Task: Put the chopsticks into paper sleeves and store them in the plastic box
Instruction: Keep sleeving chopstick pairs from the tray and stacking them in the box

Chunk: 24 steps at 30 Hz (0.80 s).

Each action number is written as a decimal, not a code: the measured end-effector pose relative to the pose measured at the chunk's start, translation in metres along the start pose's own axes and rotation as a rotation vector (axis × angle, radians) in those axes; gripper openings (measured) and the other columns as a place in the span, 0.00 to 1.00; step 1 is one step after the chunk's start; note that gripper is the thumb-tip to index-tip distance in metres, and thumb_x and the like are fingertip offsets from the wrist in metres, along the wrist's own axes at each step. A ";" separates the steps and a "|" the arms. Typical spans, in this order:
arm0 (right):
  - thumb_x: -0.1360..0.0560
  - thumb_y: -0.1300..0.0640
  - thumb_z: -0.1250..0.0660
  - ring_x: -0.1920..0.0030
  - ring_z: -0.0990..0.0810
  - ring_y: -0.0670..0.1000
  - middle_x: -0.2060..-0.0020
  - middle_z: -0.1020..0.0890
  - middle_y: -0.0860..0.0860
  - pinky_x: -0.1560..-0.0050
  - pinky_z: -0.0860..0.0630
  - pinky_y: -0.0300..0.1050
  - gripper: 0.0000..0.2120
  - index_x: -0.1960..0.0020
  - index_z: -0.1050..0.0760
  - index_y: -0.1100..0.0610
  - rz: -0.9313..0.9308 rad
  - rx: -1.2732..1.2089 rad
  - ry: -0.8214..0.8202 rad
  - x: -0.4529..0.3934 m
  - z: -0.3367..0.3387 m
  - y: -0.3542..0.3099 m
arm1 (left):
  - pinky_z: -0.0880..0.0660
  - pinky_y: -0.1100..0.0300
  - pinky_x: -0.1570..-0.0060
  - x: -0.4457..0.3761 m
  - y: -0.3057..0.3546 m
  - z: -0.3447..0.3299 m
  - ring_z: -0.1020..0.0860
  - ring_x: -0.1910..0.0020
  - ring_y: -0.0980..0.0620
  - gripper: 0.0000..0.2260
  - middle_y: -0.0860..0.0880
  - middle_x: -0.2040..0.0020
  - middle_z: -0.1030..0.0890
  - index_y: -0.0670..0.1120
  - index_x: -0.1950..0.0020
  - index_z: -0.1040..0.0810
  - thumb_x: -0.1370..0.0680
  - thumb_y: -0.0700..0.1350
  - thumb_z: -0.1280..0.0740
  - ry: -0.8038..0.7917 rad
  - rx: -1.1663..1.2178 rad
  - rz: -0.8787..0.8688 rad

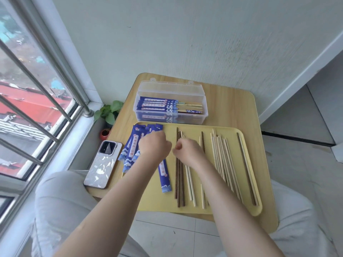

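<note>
Left hand (155, 145) over blue paper sleeves (130, 147), left on tray (258, 212); grip hidden. Right hand (187, 151) curled over chopsticks (179, 179), possibly pinching. Sticks light, stiff, slippery: pinch mid-length. Plastic box (170, 101) far.

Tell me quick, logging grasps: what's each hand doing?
Left hand: on the blue paper sleeves; grip cannot be told.
Right hand: fingers curled over the chopsticks; grip unclear.

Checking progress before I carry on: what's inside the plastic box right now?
The plastic box holds a few chopstick pairs in blue paper sleeves, their ends sticking out to the right. Its frosted front wall blurs anything lower down, so an exact count isn't possible.
</note>
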State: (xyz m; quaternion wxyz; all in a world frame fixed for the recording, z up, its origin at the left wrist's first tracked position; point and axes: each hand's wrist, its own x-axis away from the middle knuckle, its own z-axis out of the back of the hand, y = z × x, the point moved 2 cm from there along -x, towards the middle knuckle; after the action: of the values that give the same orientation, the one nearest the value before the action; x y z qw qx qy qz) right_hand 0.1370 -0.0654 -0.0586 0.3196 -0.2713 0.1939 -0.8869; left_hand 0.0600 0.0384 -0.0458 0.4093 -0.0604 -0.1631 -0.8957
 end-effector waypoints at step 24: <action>0.23 0.55 0.35 0.56 0.22 0.53 0.54 0.20 0.51 0.66 0.32 0.43 0.05 0.49 0.25 0.56 -0.013 -0.006 0.003 0.062 -0.016 0.028 | 0.32 0.55 0.65 0.057 0.014 -0.037 0.28 0.57 0.44 0.20 0.41 0.45 0.26 0.43 0.37 0.37 0.22 0.48 0.32 -0.078 0.087 0.032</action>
State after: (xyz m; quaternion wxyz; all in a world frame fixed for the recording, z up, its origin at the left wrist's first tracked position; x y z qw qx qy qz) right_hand 0.0999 -0.1243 -0.0638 0.3127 -0.2720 0.1952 -0.8889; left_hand 0.0342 -0.0236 -0.0635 0.4190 -0.0799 -0.2169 -0.8781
